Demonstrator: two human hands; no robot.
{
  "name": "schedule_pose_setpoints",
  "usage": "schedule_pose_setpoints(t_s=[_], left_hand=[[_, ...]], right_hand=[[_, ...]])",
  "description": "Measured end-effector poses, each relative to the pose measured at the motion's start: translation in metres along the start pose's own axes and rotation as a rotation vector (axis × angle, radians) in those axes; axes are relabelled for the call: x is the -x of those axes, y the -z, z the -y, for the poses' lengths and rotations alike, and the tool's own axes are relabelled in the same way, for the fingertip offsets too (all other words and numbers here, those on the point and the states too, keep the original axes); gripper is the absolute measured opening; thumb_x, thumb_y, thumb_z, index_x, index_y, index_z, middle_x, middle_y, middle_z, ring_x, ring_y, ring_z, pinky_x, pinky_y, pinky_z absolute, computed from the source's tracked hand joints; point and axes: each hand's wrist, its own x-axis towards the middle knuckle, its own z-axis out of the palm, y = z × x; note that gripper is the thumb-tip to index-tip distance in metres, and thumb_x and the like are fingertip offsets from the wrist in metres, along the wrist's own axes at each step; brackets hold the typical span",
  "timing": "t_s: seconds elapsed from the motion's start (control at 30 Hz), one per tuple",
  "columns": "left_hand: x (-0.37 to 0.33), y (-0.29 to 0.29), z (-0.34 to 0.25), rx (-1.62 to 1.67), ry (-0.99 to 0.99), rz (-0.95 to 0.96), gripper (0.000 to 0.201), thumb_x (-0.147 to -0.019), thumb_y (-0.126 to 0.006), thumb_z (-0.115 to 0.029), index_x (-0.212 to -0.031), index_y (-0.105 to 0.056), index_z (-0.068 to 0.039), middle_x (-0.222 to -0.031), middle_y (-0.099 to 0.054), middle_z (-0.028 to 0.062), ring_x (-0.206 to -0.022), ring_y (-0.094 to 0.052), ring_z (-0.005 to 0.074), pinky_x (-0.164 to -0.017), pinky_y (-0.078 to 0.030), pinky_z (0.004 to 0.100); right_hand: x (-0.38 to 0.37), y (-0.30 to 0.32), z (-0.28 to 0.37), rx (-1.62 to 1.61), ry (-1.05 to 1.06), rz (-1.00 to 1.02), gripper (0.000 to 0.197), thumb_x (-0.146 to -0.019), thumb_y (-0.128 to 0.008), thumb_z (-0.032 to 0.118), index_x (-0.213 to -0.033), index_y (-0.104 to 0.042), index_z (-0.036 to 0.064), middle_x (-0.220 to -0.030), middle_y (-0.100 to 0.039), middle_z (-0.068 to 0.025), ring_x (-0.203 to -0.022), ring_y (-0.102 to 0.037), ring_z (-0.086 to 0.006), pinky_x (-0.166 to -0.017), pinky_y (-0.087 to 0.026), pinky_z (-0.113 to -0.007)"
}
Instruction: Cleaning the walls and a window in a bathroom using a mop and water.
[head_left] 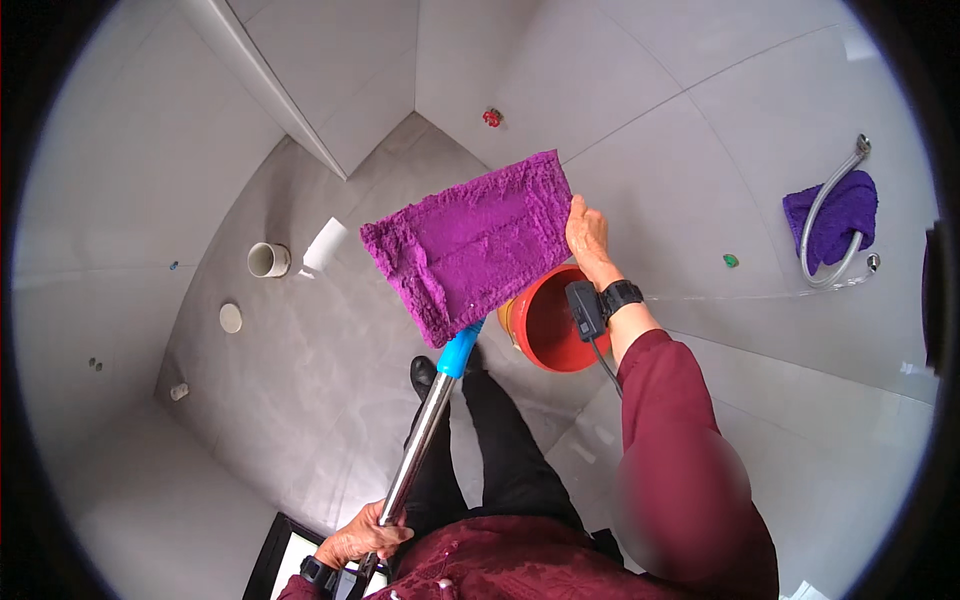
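A flat mop with a shaggy purple pad (470,240) is lifted in front of me, its pad facing up. Its metal pole (418,440) runs down toward my waist from a bright blue collar (461,350). Low on that pole, my left hand (362,537) is wrapped around it. At the pad's right edge, my right hand (588,232) grips the purple cloth; part of its fingers is hidden. Below that hand stands a red bucket (560,325), partly covered by the pad and my right wrist.
A short white pipe stub (268,260) rises from the grey floor, left of the pad, with a round white cap (230,318) nearby. On the right wall, a purple cloth (850,215) hangs with a braided hose (812,225). A red valve knob (492,117) juts from the far wall.
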Motion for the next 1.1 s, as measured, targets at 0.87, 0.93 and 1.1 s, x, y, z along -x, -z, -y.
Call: schedule_pose_setpoints(t_s=[0.87, 0.93, 1.1], left_hand=[[0.011, -0.019, 0.013, -0.206, -0.055, -0.083, 0.016, -0.074, -0.062, -0.003, -0.077, -0.047, -0.006, -0.051, -0.044, -0.0034, -0.038, -0.042, 0.0054, -0.036, -0.033, 0.0199], [0.010, -0.028, 0.003, -0.192, -0.045, -0.093, 0.016, -0.074, -0.062, -0.003, -0.076, -0.046, -0.006, -0.050, -0.044, -0.0035, -0.038, -0.042, 0.0055, -0.036, -0.033, 0.0200], [0.000, -0.031, -0.016, -0.206, -0.090, -0.062, 0.019, -0.076, -0.061, -0.007, -0.076, -0.041, -0.007, -0.051, -0.045, -0.0022, -0.038, -0.043, 0.0065, -0.036, -0.033, 0.0209]], right_hand=[[-0.039, 0.015, 0.074, 0.103, 0.156, -0.046, 0.047, -0.084, -0.037, 0.041, -0.082, -0.059, -0.0014, -0.084, -0.059, -0.0227, -0.082, -0.056, -0.0394, -0.072, -0.043, -0.045], [-0.036, 0.013, 0.078, 0.151, 0.178, -0.010, 0.047, -0.084, -0.038, 0.041, -0.087, -0.058, -0.0013, -0.087, -0.059, -0.0221, -0.082, -0.056, -0.0394, -0.073, -0.043, -0.045], [-0.018, -0.015, 0.062, 0.239, 0.534, -0.146, 0.061, -0.085, -0.037, 0.045, -0.123, -0.033, -0.0020, -0.128, -0.034, -0.0214, -0.117, -0.034, -0.0354, -0.093, -0.025, -0.054]])
